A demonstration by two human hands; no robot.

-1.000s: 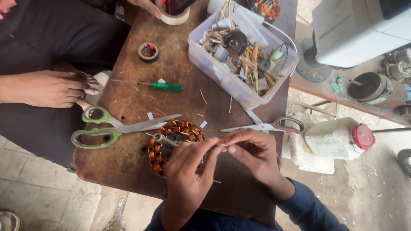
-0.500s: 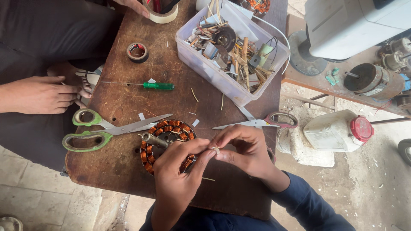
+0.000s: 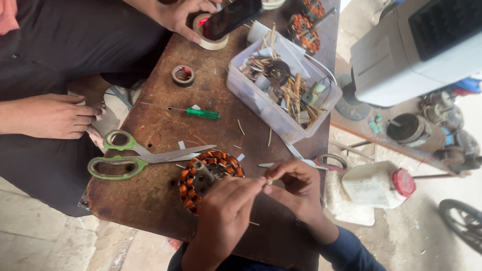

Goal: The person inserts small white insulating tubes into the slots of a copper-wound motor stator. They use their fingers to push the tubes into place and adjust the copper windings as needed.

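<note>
two hands pinch a tiny pale piece over a copper-wound stator on a rusty counter.

left hand (image 3: 226, 211) and right hand (image 3: 296, 193) meet fingertip to fingertip, both closed on a small pale sliver (image 3: 271, 181) between them; too small to tell what it is or which way its long axis runs. the stator (image 3: 203, 175) lies flat on the counter (image 3: 150, 200) just under and left of the hands, its near side hidden by the left hand, axis facing up at the camera. green-handled scissors (image 3: 130, 155) lie touching or just beside the stator's left side, blades pointing right toward it. a second pair of scissors (image 3: 321, 161) is mostly hidden behind the right hand. green screwdriver (image 3: 201, 113) lies further back, long axis left-right. clear plastic bin (image 3: 251, 98) of mixed parts sits at the back right. another person's hand (image 3: 47, 115) rests at the left edge, arm cut off by the frame.
</note>
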